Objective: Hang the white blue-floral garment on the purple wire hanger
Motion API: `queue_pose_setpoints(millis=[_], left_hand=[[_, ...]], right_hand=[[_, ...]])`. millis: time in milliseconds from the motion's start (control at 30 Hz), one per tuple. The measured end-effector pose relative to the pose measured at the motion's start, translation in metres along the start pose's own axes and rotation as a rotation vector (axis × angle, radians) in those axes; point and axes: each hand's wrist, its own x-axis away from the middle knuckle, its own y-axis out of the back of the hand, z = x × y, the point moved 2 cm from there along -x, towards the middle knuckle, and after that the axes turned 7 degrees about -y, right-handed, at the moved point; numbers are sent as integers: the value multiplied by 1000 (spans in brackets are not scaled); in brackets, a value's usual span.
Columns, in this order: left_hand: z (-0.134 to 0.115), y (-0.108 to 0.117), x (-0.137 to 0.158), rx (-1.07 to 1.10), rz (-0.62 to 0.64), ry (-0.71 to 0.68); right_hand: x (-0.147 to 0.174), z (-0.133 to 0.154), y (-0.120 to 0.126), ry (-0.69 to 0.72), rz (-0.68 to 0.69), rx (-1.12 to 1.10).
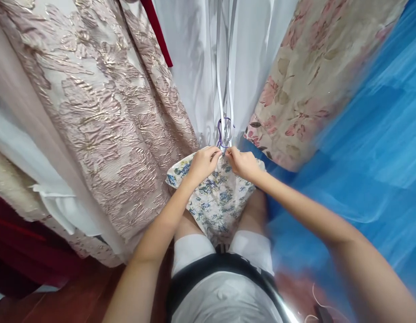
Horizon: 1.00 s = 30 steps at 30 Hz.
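A white garment printed with blue and yellow flowers (221, 202) hangs in front of my legs. My left hand (204, 162) is closed in a pinch at its top edge, left of centre. Close beside it, my right hand (242, 163) also pinches the top edge, the two sets of fingertips almost meeting. Just above them shows a purple hanger hook (219, 131). Two narrow white ribbons (220, 98) run down from above to the fingertips; whether my fingers also grip them is hidden.
Pink brocade fabric (103, 112) hangs at left, white cloth (191, 54) behind, beige floral fabric (295, 89) and blue tulle (362, 179) at right. Further left are a white garment (60, 206) and dark red cloth (29, 246). A cable (315, 296) lies on the reddish floor.
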Motion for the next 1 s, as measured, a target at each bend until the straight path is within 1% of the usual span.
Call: queue_pose_setpoints(millis=[167, 233, 300, 367, 467, 567, 633, 700, 767, 800, 867, 933, 1000], left_hand=[[-4, -4, 2, 109, -191, 163], [0, 1, 0, 138, -286, 204], [10, 12, 0, 107, -373, 196], [25, 30, 4, 4, -395, 145], [57, 62, 25, -155, -340, 80], [92, 86, 62, -173, -339, 136], [111, 89, 91, -144, -370, 214], [124, 78, 120, -116, -407, 315], [125, 55, 144, -91, -413, 413], [121, 40, 153, -69, -386, 451], [104, 9, 164, -18, -309, 464], [78, -19, 167, 63, -220, 441], [48, -39, 163, 151, -135, 401]], right_hand=[[6, 2, -31, 36, -102, -86], [17, 5, -47, 87, -95, -142], [37, 11, -63, 149, -55, -202], [63, 16, -76, 200, -17, -253], [101, 24, -90, 208, 8, -323], [127, 32, -99, 145, 23, -436], [138, 39, -103, 110, 29, -521], [147, 46, -108, 76, 41, -588], [157, 52, -114, 35, 79, -627], [163, 55, -119, 13, 107, -640], [176, 59, -129, -32, 181, -675], [191, 62, -139, -68, 246, -709], [202, 63, -146, -90, 287, -728]])
